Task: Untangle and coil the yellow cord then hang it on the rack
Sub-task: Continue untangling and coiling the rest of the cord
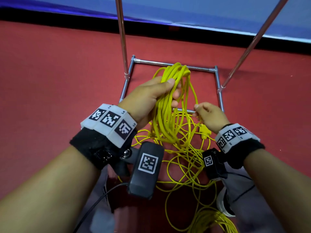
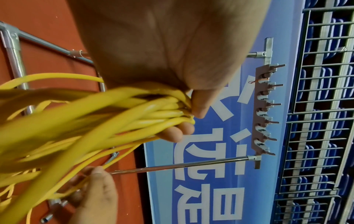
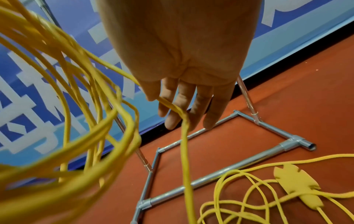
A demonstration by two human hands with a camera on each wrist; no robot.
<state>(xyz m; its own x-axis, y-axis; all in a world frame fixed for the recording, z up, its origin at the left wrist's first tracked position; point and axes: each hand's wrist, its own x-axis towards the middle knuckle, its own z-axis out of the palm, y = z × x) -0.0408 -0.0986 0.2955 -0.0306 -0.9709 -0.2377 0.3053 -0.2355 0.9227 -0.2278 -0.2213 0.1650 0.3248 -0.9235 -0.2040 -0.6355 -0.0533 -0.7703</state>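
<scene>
Coiling goes best if each new loop matches those already gathered and the loose strand runs free of the tangle on the red floor [image 1: 50, 73] before it is laid in. Left hand [image 1: 148, 96] is closed around a bundle of loops of the yellow cord [image 1: 165, 105], held above the metal base of the rack [image 1: 176, 64]. Right hand [image 1: 209, 115] pinches a single strand between thumb and forefinger, other fingers extended. Much of the cord, with its yellow plug [image 3: 295, 183], lies uncoiled on the floor.
</scene>
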